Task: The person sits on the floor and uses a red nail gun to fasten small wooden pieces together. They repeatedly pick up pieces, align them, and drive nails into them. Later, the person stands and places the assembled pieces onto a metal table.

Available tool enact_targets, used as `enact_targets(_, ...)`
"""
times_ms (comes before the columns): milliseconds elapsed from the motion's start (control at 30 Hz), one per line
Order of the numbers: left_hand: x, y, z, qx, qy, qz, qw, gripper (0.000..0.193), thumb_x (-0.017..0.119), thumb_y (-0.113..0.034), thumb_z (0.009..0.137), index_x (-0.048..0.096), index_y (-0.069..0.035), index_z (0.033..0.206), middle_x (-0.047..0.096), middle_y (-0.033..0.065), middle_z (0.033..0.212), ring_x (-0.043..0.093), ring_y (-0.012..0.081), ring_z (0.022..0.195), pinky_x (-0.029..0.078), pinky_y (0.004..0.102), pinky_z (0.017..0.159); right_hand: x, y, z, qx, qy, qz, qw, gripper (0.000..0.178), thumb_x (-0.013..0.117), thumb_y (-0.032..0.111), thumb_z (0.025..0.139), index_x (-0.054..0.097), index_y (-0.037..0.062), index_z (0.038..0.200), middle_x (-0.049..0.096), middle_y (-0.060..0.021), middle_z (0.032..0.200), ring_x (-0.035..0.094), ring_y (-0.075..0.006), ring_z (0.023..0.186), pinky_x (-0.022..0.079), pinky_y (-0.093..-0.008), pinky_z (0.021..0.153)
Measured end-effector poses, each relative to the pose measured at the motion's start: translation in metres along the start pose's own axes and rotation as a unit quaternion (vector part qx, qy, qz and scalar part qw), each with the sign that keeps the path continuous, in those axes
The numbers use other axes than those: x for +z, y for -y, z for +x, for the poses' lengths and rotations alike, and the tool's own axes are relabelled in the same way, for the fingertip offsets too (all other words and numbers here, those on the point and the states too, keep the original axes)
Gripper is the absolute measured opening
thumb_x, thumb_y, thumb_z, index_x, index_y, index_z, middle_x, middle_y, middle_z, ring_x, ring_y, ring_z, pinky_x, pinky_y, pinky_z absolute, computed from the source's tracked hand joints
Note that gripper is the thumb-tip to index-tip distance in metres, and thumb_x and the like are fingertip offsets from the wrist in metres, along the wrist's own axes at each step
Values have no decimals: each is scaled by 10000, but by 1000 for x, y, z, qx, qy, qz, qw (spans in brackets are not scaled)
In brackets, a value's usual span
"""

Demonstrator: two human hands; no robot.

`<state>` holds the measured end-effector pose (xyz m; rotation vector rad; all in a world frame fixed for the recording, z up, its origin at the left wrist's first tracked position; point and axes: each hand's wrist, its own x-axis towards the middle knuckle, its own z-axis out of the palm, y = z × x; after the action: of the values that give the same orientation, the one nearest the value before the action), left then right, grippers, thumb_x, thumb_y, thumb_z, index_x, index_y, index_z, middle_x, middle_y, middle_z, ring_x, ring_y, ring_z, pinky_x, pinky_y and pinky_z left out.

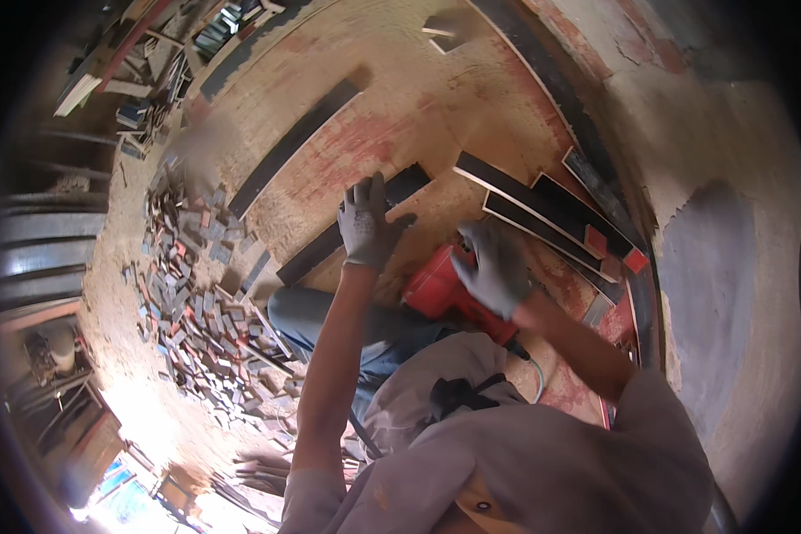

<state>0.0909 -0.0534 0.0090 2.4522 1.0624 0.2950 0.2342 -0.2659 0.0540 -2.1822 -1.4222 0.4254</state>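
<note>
Offcuts (187, 303) heap at the left, many too jumbled to tell apart; right of them lies a dark strip (311, 256), its middle hidden under the gloved left hand (368, 224), whose fingers press or grip it, I cannot tell which. Next, a red tool (430, 283) is partly covered by the gloved right hand (494, 267), fingers bent around it, then black planks (507, 183) overlap, partly concealing one another.

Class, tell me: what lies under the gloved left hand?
Dark board shows on both sides of the left hand; the stretch beneath is covered, so whether it is one unbroken piece cannot be seen.
</note>
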Motion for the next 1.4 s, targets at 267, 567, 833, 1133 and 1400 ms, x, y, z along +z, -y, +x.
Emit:
enact_targets(267, 20, -4, 27, 21, 25, 26, 999, 651, 943, -358, 728, 728, -118, 1293, 709, 126, 1213, 654, 379, 1131, 560, 505, 952, 57, 12, -114, 236, 85, 109, 962, 1136, 829, 256, 827, 145, -65, 1675, 587, -343, 1403, 615, -509, 1242, 518, -565, 1046)
enact_targets(567, 21, -15, 35, 13, 20, 19, 1000, 612, 946, -385, 714, 751, -140, 1240, 718, 112, 1226, 670, 373, 1127, 574, 516, 941, 40, 14, -101, 289, 108, 168, 936, 975, 798, 201, 784, 327, -13, 1611, 634, -299, 1352, 633, -491, 1254, 531, -515, 1066)
enact_targets(833, 28, -10, 40, 24, 31, 38, 999, 606, 935, -431, 726, 758, -130, 1221, 718, 121, 1221, 676, 366, 1149, 579, 519, 942, -58, 22, -64, 270, 117, 228, 928, 801, 871, 312, 813, 527, 50, 1487, 657, -220, 1401, 644, -404, 1316, 521, -473, 1121)
enact_targets(1133, 28, -16, 48, 14, 40, 57, 997, 592, 919, -512, 757, 762, -125, 1178, 716, 121, 1180, 684, 367, 1110, 583, 515, 923, -44, -8, -100, 230, 160, 237, 930, 566, 853, 421, 942, 683, 123, 1392, 736, -71, 1353, 690, -259, 1242, 511, -428, 1120)
enact_targets(1400, 32, -14, 44, 8, 20, 27, 999, 520, 910, -476, 798, 768, -112, 1141, 720, 115, 1123, 682, 365, 1057, 576, 500, 888, -25, -14, -97, 294, 189, 273, 896, 538, 789, 390, 1012, 635, 119, 1451, 682, -98, 1424, 643, -233, 1297, 502, -400, 1142)
